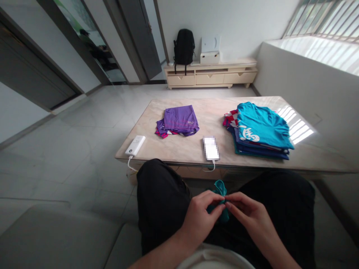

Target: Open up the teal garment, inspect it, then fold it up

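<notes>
A small bunched piece of teal cloth (pixel 223 216) hangs between my knees, with a loop of it standing up above my fingertips. My left hand (pixel 202 211) pinches it from the left, thumb against fingers. From the right, my right hand (pixel 249 212) pinches the same spot, so the fingertips of both hands nearly meet. What kind of item the cloth is, I cannot tell. Beyond my knees, a purple folded garment (pixel 181 117) lies on the marble-look table (pixel 168 151). To the right sits a stack of folded clothes with a bright blue shirt (pixel 263 123) on top.
A white power bank (pixel 135 145) with a cable lies near the table's left corner. A phone (pixel 211 148), plugged in, rests at the front edge. Against the far wall, a low cabinet (pixel 210 78) bears a black backpack (pixel 184 46) and a white box (pixel 209 57).
</notes>
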`<action>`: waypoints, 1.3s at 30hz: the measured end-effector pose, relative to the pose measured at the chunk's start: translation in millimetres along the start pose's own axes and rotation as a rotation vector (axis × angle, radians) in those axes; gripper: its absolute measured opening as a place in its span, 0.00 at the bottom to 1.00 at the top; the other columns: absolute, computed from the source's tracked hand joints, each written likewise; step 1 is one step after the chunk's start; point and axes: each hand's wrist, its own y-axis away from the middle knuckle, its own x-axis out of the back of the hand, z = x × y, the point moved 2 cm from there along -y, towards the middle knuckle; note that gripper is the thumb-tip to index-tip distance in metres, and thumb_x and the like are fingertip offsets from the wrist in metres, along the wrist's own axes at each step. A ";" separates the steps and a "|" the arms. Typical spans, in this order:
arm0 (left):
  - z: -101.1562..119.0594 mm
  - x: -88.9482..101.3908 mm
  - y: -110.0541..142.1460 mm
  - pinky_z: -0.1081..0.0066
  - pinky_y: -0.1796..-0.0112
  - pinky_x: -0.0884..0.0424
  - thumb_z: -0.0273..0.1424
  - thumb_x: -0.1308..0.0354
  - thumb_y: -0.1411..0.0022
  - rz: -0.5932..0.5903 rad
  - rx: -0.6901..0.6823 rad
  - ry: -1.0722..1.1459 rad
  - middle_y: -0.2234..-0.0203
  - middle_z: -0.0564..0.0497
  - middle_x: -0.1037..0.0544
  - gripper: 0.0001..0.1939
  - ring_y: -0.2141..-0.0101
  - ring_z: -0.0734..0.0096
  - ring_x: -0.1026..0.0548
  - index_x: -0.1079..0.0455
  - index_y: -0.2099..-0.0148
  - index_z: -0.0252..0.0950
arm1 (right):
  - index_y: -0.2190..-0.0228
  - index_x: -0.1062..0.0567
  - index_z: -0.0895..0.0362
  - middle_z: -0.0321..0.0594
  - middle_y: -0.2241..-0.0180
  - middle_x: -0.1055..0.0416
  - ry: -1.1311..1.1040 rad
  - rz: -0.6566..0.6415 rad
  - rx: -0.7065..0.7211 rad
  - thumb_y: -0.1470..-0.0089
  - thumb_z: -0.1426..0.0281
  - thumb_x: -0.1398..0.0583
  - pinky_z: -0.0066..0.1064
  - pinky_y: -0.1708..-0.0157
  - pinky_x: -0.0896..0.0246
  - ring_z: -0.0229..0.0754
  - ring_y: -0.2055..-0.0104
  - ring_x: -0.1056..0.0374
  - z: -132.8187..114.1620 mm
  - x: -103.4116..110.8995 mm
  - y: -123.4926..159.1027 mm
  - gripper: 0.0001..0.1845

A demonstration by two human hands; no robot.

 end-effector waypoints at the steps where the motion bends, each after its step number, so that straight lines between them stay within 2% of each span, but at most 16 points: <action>1: -1.0 1.2 -0.1 0.73 0.58 0.26 0.21 0.32 0.38 0.003 -0.008 -0.009 0.64 0.50 0.16 0.09 0.62 0.68 0.19 0.18 0.57 0.39 | 0.62 0.14 0.54 0.44 0.61 0.17 0.010 0.000 0.003 0.48 0.56 0.28 0.29 0.59 0.25 0.47 0.59 0.21 -0.6 0.1 0.7 0.16; 5: -5.3 3.3 0.5 0.72 0.57 0.25 0.22 0.33 0.36 0.013 -0.042 -0.047 0.62 0.50 0.15 0.10 0.62 0.67 0.18 0.18 0.55 0.39 | 0.60 0.13 0.52 0.44 0.59 0.16 0.020 0.032 -0.031 0.47 0.55 0.28 0.31 0.57 0.23 0.49 0.58 0.19 0.7 2.3 3.6 0.17; 9: -11.2 1.6 2.2 0.70 0.56 0.24 0.26 0.30 0.38 0.009 -0.075 -0.092 0.61 0.49 0.16 0.10 0.60 0.65 0.18 0.19 0.53 0.40 | 0.60 0.13 0.52 0.48 0.58 0.16 -0.033 0.042 -0.062 0.48 0.54 0.28 0.36 0.55 0.22 0.54 0.55 0.19 1.2 4.0 5.0 0.19; 11: -14.1 1.2 2.0 0.71 0.56 0.25 0.25 0.30 0.38 0.014 -0.091 -0.116 0.61 0.49 0.16 0.11 0.59 0.65 0.18 0.19 0.53 0.39 | 0.60 0.13 0.53 0.49 0.58 0.16 -0.071 0.029 -0.064 0.49 0.53 0.28 0.39 0.54 0.21 0.56 0.55 0.19 -0.7 2.4 6.1 0.20; 15: -15.4 3.3 -1.5 0.72 0.56 0.26 0.20 0.34 0.36 0.013 -0.126 -0.145 0.61 0.49 0.17 0.11 0.59 0.66 0.19 0.20 0.54 0.38 | 0.61 0.13 0.54 0.49 0.57 0.17 -0.115 0.015 -0.065 0.47 0.52 0.29 0.41 0.50 0.22 0.56 0.54 0.19 -4.1 -2.2 9.5 0.19; 18: -11.9 6.8 -5.0 0.71 0.54 0.26 0.20 0.37 0.33 -0.016 -0.145 -0.142 0.60 0.49 0.17 0.10 0.57 0.66 0.19 0.21 0.53 0.38 | 0.58 0.14 0.53 0.47 0.56 0.17 -0.069 0.037 -0.053 0.44 0.54 0.30 0.39 0.50 0.23 0.54 0.53 0.19 -4.2 0.4 9.4 0.18; 20: -8.3 9.3 -6.8 0.70 0.53 0.26 0.22 0.38 0.32 -0.036 -0.165 -0.137 0.59 0.48 0.18 0.09 0.57 0.66 0.20 0.21 0.53 0.38 | 0.55 0.15 0.52 0.47 0.53 0.18 0.028 0.077 0.021 0.42 0.55 0.32 0.39 0.49 0.23 0.53 0.50 0.21 -5.1 7.2 6.2 0.18; 22: -3.8 11.4 -8.1 0.70 0.52 0.26 0.23 0.39 0.31 -0.058 -0.203 -0.120 0.59 0.48 0.18 0.08 0.56 0.65 0.20 0.22 0.53 0.38 | 0.49 0.17 0.50 0.47 0.44 0.23 0.205 0.091 0.176 0.42 0.57 0.32 0.41 0.44 0.26 0.54 0.42 0.26 -7.7 16.1 0.7 0.21; 24: 1.7 13.3 -8.9 0.69 0.52 0.26 0.24 0.39 0.31 -0.082 -0.256 -0.094 0.59 0.47 0.18 0.07 0.56 0.65 0.20 0.22 0.53 0.38 | 0.39 0.24 0.47 0.46 0.35 0.32 0.381 0.038 0.323 0.44 0.59 0.31 0.46 0.35 0.34 0.55 0.33 0.35 -9.6 24.2 -5.7 0.31; 26: 8.4 15.2 -9.1 0.69 0.51 0.26 0.24 0.38 0.31 -0.107 -0.310 -0.075 0.59 0.47 0.18 0.07 0.56 0.66 0.20 0.22 0.53 0.37 | 0.33 0.31 0.46 0.47 0.31 0.37 0.490 -0.073 0.375 0.47 0.60 0.28 0.50 0.30 0.43 0.56 0.28 0.42 -9.7 29.7 -11.7 0.42; 27: 12.0 16.2 -9.2 0.69 0.51 0.26 0.24 0.38 0.31 -0.119 -0.337 -0.064 0.59 0.46 0.18 0.07 0.56 0.65 0.20 0.22 0.53 0.37 | 0.33 0.31 0.46 0.47 0.33 0.35 0.519 -0.129 0.369 0.48 0.59 0.27 0.50 0.30 0.43 0.57 0.29 0.41 -9.5 31.5 -14.3 0.43; 29: 18.5 18.6 -9.3 0.68 0.50 0.26 0.24 0.39 0.30 -0.142 -0.377 -0.037 0.58 0.45 0.18 0.07 0.55 0.65 0.20 0.22 0.52 0.36 | 0.40 0.23 0.48 0.47 0.41 0.26 0.551 -0.220 0.329 0.45 0.59 0.29 0.45 0.36 0.35 0.55 0.36 0.32 -10.0 32.8 -18.1 0.32; 31: 22.7 21.7 -10.5 0.68 0.51 0.25 0.25 0.39 0.29 -0.146 -0.390 -0.009 0.58 0.44 0.18 0.07 0.55 0.65 0.20 0.22 0.51 0.36 | 0.54 0.16 0.52 0.45 0.54 0.20 0.552 -0.272 0.312 0.40 0.60 0.33 0.35 0.49 0.27 0.49 0.50 0.23 -12.1 32.2 -19.8 0.14; 33: 22.8 25.8 -13.3 0.68 0.52 0.24 0.26 0.39 0.28 -0.121 -0.384 0.001 0.59 0.44 0.18 0.07 0.56 0.65 0.20 0.22 0.51 0.36 | 0.62 0.16 0.53 0.41 0.64 0.21 0.534 -0.269 0.355 0.36 0.62 0.36 0.29 0.61 0.29 0.42 0.62 0.24 -15.0 32.0 -19.6 0.10; 36: 14.8 32.1 -19.9 0.70 0.53 0.24 0.25 0.39 0.29 -0.057 -0.377 -0.020 0.60 0.46 0.18 0.07 0.57 0.67 0.20 0.21 0.52 0.35 | 0.57 0.16 0.52 0.39 0.63 0.21 0.562 -0.186 0.470 0.34 0.65 0.37 0.27 0.63 0.31 0.39 0.63 0.24 -17.9 34.7 -16.1 0.09; 39: 1.9 33.3 -26.7 0.71 0.51 0.25 0.23 0.39 0.29 0.028 -0.386 -0.075 0.57 0.47 0.18 0.12 0.55 0.68 0.19 0.23 0.46 0.36 | 0.51 0.18 0.49 0.37 0.60 0.21 0.759 -0.097 0.609 0.33 0.68 0.39 0.26 0.61 0.31 0.38 0.61 0.23 -20.9 34.8 -9.1 0.12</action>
